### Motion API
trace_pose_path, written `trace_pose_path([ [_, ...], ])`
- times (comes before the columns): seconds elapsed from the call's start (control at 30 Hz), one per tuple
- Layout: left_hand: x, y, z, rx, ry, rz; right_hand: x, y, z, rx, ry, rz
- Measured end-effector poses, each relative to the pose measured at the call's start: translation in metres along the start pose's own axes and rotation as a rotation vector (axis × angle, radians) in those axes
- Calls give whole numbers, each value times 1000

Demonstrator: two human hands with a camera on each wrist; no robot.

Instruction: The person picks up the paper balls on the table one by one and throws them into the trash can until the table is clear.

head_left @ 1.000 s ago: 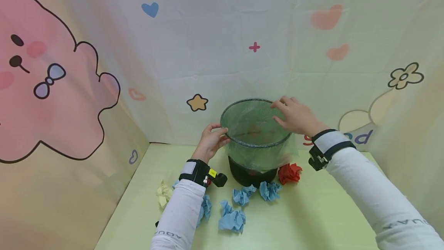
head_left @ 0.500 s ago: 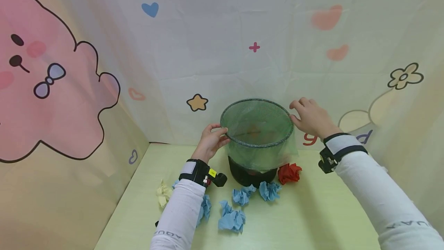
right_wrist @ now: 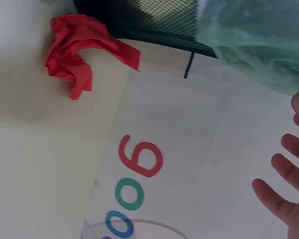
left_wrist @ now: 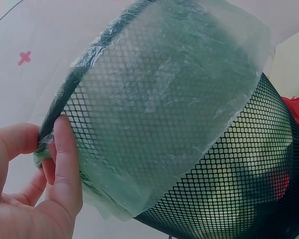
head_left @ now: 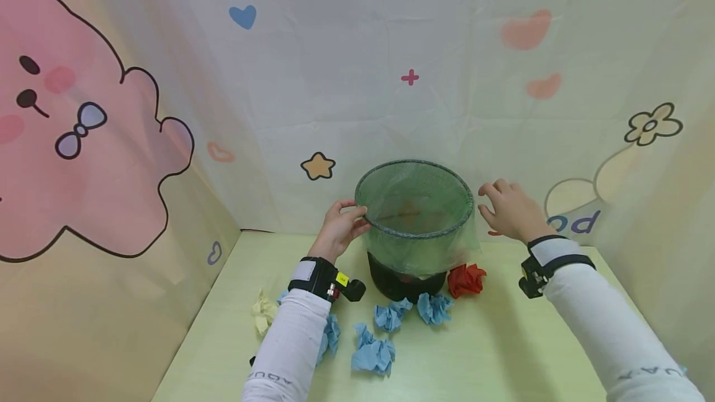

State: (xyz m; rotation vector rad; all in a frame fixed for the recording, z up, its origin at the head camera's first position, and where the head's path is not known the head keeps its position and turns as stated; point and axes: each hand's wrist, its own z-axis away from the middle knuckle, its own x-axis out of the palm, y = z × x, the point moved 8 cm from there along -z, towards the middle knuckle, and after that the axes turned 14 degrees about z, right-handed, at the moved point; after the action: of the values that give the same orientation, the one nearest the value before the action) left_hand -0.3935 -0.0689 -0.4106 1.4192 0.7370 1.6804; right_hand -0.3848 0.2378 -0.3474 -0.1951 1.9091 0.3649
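Observation:
A black mesh wastebasket point(head_left: 399, 284) stands at the back of the table. Over its rim is folded a thin green plastic bag point(head_left: 419, 256), which hangs down the outside, as the left wrist view shows of the bag point(left_wrist: 154, 104). My left hand point(head_left: 337, 228) pinches the bag-covered rim at its left side, thumb on one face and fingers on the other. Just off the right side of the rim, my right hand point(head_left: 511, 209) hovers with loosely bent fingers, holding nothing. Through the mesh point(left_wrist: 224, 169) pale shapes and a bit of red show.
Red crumpled paper point(head_left: 467, 280) lies right of the basket. In front are several blue crumpled papers point(head_left: 374, 352), with a yellow crumpled paper point(head_left: 264, 312) at left. A printed curtain point(head_left: 363, 79) closes off the back of the table point(head_left: 475, 358).
My right hand has moved off the right part of the rim, outward to the right and slightly down. The left hand keeps its grip on the rim, and the wastebasket has not moved.

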Motion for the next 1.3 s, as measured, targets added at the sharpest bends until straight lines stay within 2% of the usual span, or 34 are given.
trace_pose_path([
  [0.2, 0, 0, 1, -2, 2, 3, 19, -4, 12, 7, 2, -23],
  [0.47, 0, -1, 1, -8, 7, 9, 53, -13, 29, -11, -41, -32],
  [0.6, -1, -1, 1, -5, 6, 8, 74, -17, 38, -18, -88, -42],
  [0.7, 0, -1, 0, -11, -1, -1, 89, -19, 44, 6, -127, -74],
  [0.83, -1, -1, 0, 2, -6, -6, 100, -22, 51, 33, -148, -126],
  [1.0, 1, 2, 5, 29, -6, -10, 108, -25, 55, 33, -122, -159],
  [1.3, -1, -1, -1, -4, 10, 5, 128, -34, 60, 18, -110, -207],
])
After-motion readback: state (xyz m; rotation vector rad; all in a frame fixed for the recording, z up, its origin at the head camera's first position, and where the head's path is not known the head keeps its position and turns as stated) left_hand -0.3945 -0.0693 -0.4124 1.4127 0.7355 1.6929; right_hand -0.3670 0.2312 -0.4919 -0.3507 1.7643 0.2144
